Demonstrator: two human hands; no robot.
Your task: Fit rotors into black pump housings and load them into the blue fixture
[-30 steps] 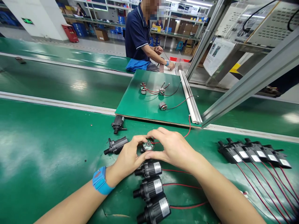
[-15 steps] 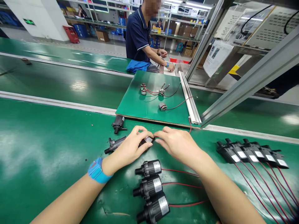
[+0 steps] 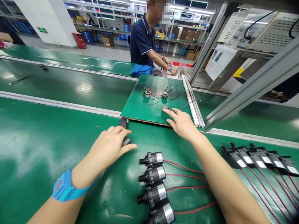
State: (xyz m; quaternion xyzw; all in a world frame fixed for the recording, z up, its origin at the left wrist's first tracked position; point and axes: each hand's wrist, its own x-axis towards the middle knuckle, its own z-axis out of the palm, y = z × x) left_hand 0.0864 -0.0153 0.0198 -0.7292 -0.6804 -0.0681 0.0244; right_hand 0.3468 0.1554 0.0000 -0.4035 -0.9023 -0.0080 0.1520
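Observation:
My left hand [image 3: 108, 143], with a blue wrist strap [image 3: 67, 188], is over a black pump [image 3: 126, 141] on the green bench. Its fingers partly hide the pump, and the thumb stands apart. Just beyond lies another black pump [image 3: 123, 122], at the edge of a raised green board [image 3: 142, 107]. My right hand [image 3: 183, 123] reaches over the board's near edge. Its index fingertip is at a small silver motor [image 3: 165, 109] with a red wire, while the thumb is spread away. Below my hands, several black pumps [image 3: 153, 174] with white labels and red wires lie in a column.
More motors [image 3: 147, 93] with wires rest on the board, beside white tubes [image 3: 191, 101]. At the right, several labelled pumps [image 3: 259, 158] lie in a row. A slanted metal post [image 3: 245, 77] rises nearby. Across the line a co-worker [image 3: 142, 40] works with both hands.
My hands have parted: the left moved left to the loose pumps, the right went forward to the motor on the board. The pump between them was released; the column has one more pump.

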